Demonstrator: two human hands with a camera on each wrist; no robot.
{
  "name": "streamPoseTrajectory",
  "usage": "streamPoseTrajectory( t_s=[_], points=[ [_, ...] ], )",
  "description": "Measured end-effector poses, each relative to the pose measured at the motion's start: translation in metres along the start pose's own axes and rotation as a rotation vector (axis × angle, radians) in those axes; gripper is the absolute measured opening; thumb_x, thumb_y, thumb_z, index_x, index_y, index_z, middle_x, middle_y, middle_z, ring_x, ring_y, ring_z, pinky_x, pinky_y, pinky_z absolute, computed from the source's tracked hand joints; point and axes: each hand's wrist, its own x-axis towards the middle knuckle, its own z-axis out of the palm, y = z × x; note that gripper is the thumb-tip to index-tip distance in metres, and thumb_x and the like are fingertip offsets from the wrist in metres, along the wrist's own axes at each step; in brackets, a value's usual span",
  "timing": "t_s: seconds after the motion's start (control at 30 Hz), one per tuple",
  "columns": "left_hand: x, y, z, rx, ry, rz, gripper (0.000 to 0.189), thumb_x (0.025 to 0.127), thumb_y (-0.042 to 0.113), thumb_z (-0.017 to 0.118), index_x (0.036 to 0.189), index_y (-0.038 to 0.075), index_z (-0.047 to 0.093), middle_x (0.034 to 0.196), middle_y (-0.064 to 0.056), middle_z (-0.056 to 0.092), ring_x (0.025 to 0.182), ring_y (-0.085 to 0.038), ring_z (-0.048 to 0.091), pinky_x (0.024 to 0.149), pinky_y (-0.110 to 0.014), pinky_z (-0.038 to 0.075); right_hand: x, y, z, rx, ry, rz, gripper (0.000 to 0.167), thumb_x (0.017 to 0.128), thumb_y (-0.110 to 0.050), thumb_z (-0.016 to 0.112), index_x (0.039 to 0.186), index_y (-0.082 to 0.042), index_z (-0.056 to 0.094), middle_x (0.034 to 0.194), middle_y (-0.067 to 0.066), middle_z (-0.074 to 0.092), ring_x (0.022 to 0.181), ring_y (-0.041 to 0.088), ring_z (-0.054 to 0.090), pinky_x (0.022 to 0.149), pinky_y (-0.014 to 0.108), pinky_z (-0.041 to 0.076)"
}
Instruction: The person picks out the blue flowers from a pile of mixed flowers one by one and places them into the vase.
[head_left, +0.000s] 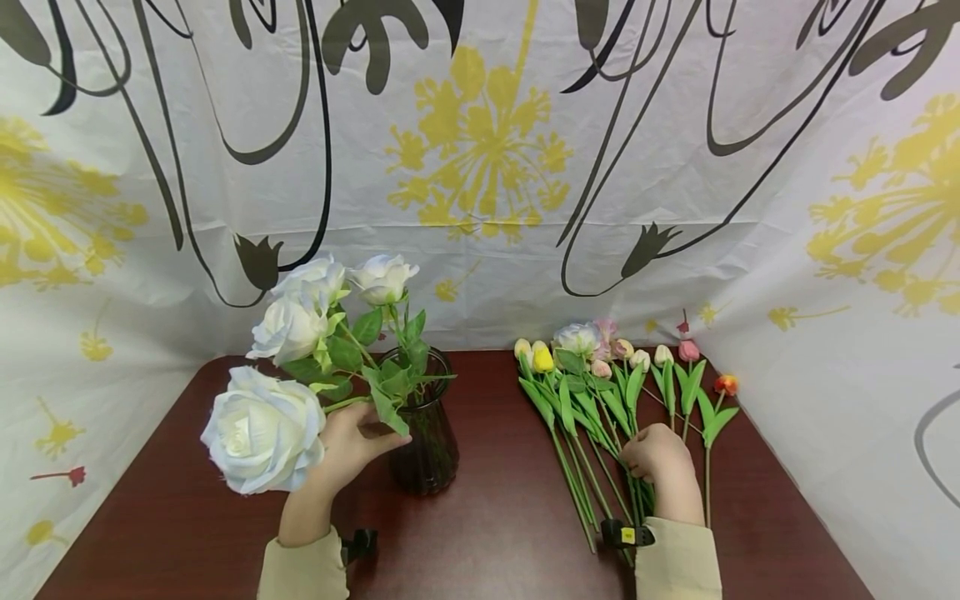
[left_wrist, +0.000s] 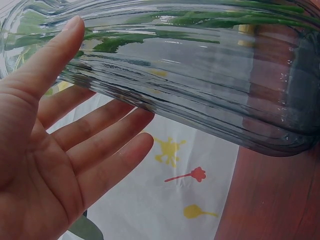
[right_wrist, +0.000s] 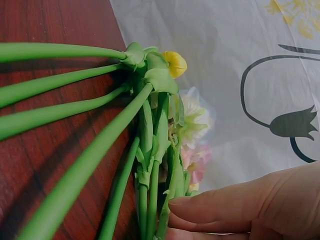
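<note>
At the left, white roses with bluish edges [head_left: 262,429] lean out of a dark ribbed glass vase [head_left: 423,442]. My left hand [head_left: 348,446] is at the vase's neck. In the left wrist view its thumb lies over the glass, and the fingers [left_wrist: 112,147] reach out nearly straight at the vase's side, two tips overlapping it. Green stems show through the glass. On the right, my right hand [head_left: 660,458] is over a row of flowers. There, thumb and fingers [right_wrist: 210,205] pinch a green flower stem [right_wrist: 167,205]; which bloom it carries, I cannot tell.
Yellow tulips [head_left: 542,358], a pale blue-white rose [head_left: 577,340], a pink tulip [head_left: 688,351] and an orange tulip [head_left: 726,384] lie in the row, stems toward me. Printed cloth [head_left: 480,275] hangs behind and beside the dark red table [head_left: 495,517].
</note>
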Motion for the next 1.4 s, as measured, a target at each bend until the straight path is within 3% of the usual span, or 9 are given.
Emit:
streamPoseTrajectory(
  t_s=[0.1, 0.3, 0.5, 0.8, 1.13, 1.23, 1.33, 1.4],
  points=[
    [0.0004, -0.0005, 0.0003, 0.002, 0.004, 0.003, 0.042, 0.073, 0.025, 0.085, 0.107, 0.007, 0.069, 0.095, -0.005, 0.071, 0.082, -0.019, 0.068, 0.072, -0.035, 0.056, 0.0006, 0.0004, 0.0012, -0.002, 0.002, -0.004, 0.026, 0.086, -0.007, 0.061, 0.060, -0.006, 0.060, 0.061, 0.008, 0.061, 0.054, 0.020, 0.055, 0.050, 0.032, 0.046],
    [0.0007, -0.0007, 0.0005, 0.008, 0.003, 0.005, 0.042, 0.073, 0.026, 0.085, 0.107, 0.006, 0.069, 0.096, -0.005, 0.071, 0.083, -0.020, 0.068, 0.072, -0.035, 0.056, 0.0011, 0.0002, 0.0022, -0.017, 0.006, 0.007, 0.013, 0.086, -0.007, 0.064, 0.075, -0.002, 0.069, 0.062, 0.008, 0.061, 0.055, 0.021, 0.057, 0.050, 0.032, 0.047],
    [0.0000, -0.0006, 0.0001, 0.010, -0.001, -0.007, 0.042, 0.073, 0.026, 0.085, 0.107, 0.007, 0.068, 0.096, -0.005, 0.071, 0.084, -0.020, 0.068, 0.073, -0.036, 0.056, 0.0008, -0.0019, 0.0022, -0.038, 0.008, 0.011, 0.011, 0.085, -0.008, 0.065, 0.078, -0.002, 0.071, 0.061, 0.008, 0.061, 0.055, 0.022, 0.057, 0.050, 0.033, 0.046],
    [0.0001, 0.0008, -0.0004, 0.010, 0.003, -0.003, 0.043, 0.072, 0.024, 0.086, 0.108, 0.008, 0.069, 0.097, -0.005, 0.071, 0.084, -0.019, 0.068, 0.073, -0.033, 0.056, 0.0039, 0.0000, 0.0041, -0.051, 0.013, 0.004, 0.022, 0.084, -0.006, 0.062, 0.062, -0.008, 0.061, 0.057, 0.006, 0.059, 0.053, 0.021, 0.054, 0.049, 0.032, 0.044],
    [0.0007, 0.0007, -0.0005, 0.009, 0.008, 0.009, 0.043, 0.072, 0.026, 0.085, 0.107, 0.007, 0.069, 0.096, -0.005, 0.071, 0.083, -0.020, 0.068, 0.073, -0.035, 0.056, 0.0083, 0.0001, 0.0043, -0.019, -0.010, -0.030, 0.032, 0.084, -0.003, 0.058, 0.055, -0.012, 0.048, 0.057, 0.006, 0.057, 0.054, 0.020, 0.053, 0.049, 0.030, 0.041],
    [0.0004, 0.0009, -0.0007, 0.005, 0.001, 0.005, 0.043, 0.073, 0.026, 0.085, 0.108, 0.008, 0.069, 0.097, -0.005, 0.071, 0.084, -0.019, 0.068, 0.073, -0.034, 0.056, 0.0092, 0.0001, 0.0049, -0.011, -0.020, -0.027, 0.023, 0.085, -0.003, 0.057, 0.062, -0.007, 0.055, 0.063, 0.007, 0.059, 0.056, 0.020, 0.055, 0.050, 0.030, 0.042],
    [0.0001, 0.0008, -0.0005, -0.002, -0.004, 0.009, 0.043, 0.073, 0.025, 0.085, 0.108, 0.007, 0.069, 0.097, -0.005, 0.071, 0.084, -0.019, 0.068, 0.073, -0.033, 0.056, 0.0094, -0.0007, 0.0046, -0.004, -0.029, -0.036, 0.011, 0.087, -0.003, 0.058, 0.079, 0.001, 0.064, 0.075, 0.010, 0.062, 0.059, 0.020, 0.058, 0.051, 0.031, 0.045],
    [0.0004, 0.0002, 0.0001, -0.006, -0.003, 0.009, 0.043, 0.073, 0.025, 0.085, 0.108, 0.007, 0.069, 0.097, -0.005, 0.071, 0.084, -0.019, 0.068, 0.073, -0.034, 0.056, 0.0086, -0.0019, 0.0039, 0.001, -0.027, -0.043, 0.011, 0.087, -0.003, 0.060, 0.090, 0.005, 0.066, 0.082, 0.013, 0.063, 0.061, 0.020, 0.060, 0.053, 0.032, 0.047]
  ],
)
